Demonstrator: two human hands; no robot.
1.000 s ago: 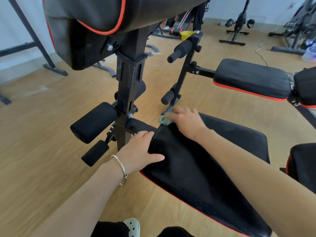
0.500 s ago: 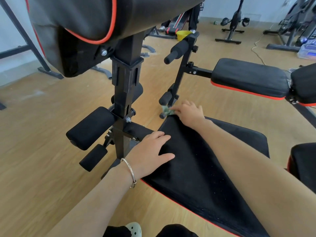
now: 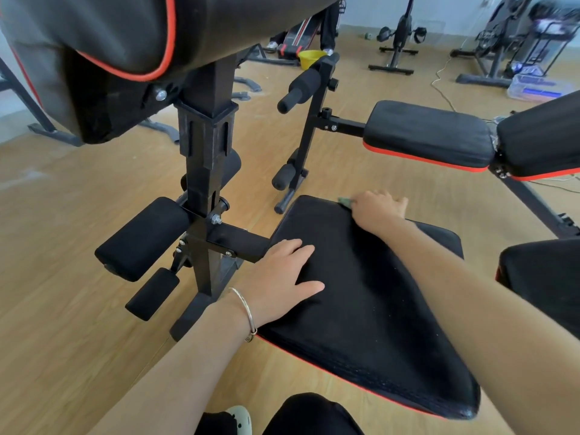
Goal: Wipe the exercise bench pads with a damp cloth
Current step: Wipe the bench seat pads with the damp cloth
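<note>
Now your right hand (image 3: 378, 207) has slid from the pad's (image 3: 361, 309) far left corner along its far edge to the right, so that edge is nearly wiped. It is closed over the cloth (image 3: 344, 201) (only a green corner shows). Your left hand (image 3: 282, 277) lies flat and open on the pad's left side, holding nothing.

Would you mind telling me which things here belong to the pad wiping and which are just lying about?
In use:
- seat pad, being wiped
- green cloth, mostly hidden under the right hand
- left hand, flat on the pad

Lying about:
- yellow bowl on the floor
- clear plastic box
- white cable
- exercise bike
</note>
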